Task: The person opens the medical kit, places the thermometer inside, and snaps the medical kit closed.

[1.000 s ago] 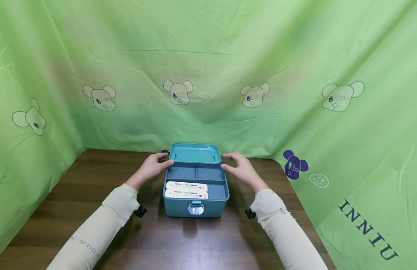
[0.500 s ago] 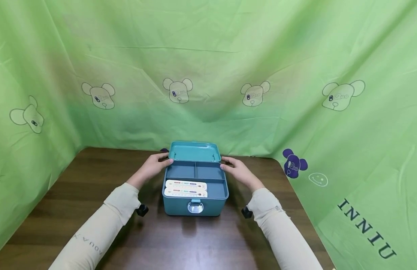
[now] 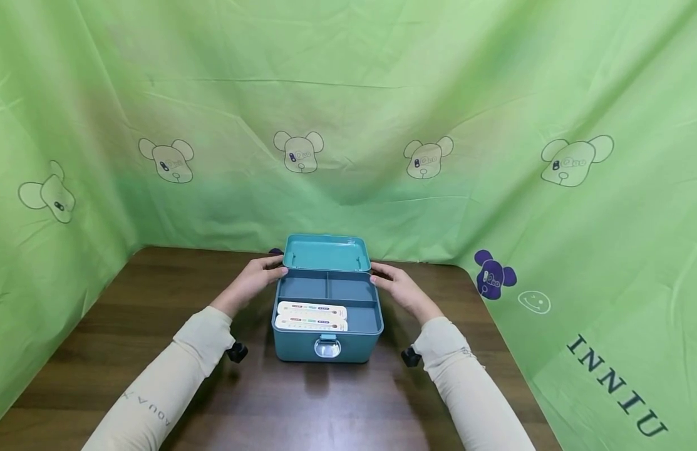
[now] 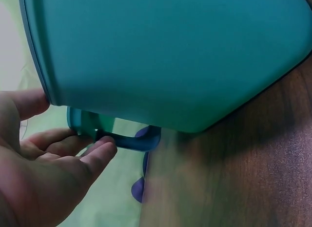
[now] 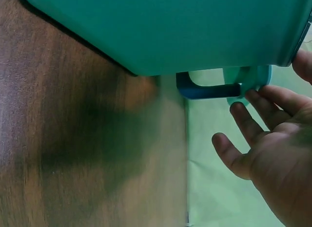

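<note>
A teal lidded storage box (image 3: 327, 347) stands on the table with its lid (image 3: 327, 253) swung back behind it. Two white, flat, elongated packs (image 3: 311, 309) printed with coloured marks lie in its front compartment, toward the left. At the box's back left corner, my left hand (image 3: 251, 283) has its thumb on the rim and its fingers against the lid's outer side; one fingertip meets the handle (image 4: 134, 143). My right hand (image 3: 403, 289) mirrors it at the back right corner, thumb at the rim, two fingers touching the lid, the others spread out.
A clear-and-teal latch (image 3: 327, 346) sits on the box's front. Two smaller compartments (image 3: 303, 286) lie at the back inside. Beneath is a brown wooden table (image 3: 156, 300). Green printed cloth (image 3: 348, 113) hangs close behind the table and along both sides.
My right hand has moved in from slightly apart to touch the lid. The lid has tilted up a little. My left hand and the packs have barely shifted.
</note>
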{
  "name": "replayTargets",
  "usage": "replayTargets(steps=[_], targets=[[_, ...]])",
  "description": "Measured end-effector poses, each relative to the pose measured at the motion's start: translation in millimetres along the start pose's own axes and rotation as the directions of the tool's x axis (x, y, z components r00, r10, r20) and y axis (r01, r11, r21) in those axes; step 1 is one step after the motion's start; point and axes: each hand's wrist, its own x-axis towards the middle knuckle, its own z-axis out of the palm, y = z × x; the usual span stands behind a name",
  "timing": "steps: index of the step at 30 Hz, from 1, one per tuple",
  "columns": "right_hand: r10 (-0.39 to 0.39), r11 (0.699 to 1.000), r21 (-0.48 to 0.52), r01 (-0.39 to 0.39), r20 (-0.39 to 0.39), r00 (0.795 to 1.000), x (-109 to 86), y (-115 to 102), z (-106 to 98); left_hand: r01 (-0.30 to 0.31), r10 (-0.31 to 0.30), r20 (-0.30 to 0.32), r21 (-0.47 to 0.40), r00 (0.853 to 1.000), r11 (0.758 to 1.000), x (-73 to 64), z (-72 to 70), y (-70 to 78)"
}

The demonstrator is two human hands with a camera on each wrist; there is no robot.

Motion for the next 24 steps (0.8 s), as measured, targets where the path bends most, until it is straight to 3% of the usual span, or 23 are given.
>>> replayTargets(steps=[5, 13, 24], targets=[[-0.038, 0.999, 0.025, 0.038, -0.001, 0.999, -0.8, -3.8, -2.0, -0.017, 0.017, -0.047, 0.005, 0.999, 1.000, 1.1, 3.1, -0.8], [-0.077, 0.996, -0.042, 0.074, -0.074, 0.994, -1.4, -2.6, 0.3, -0.080, 0.074, -0.104, -0.059, 0.992, 0.995, -0.2, 6.7, -5.3], [-0.191, 0.981, -0.069, 0.182, -0.175, 0.966, -2.1, 0.4, 4.6, -0.163, 0.143, -0.177, -0.108, 0.974, 0.981, -6.4, 11.0, -3.0]])
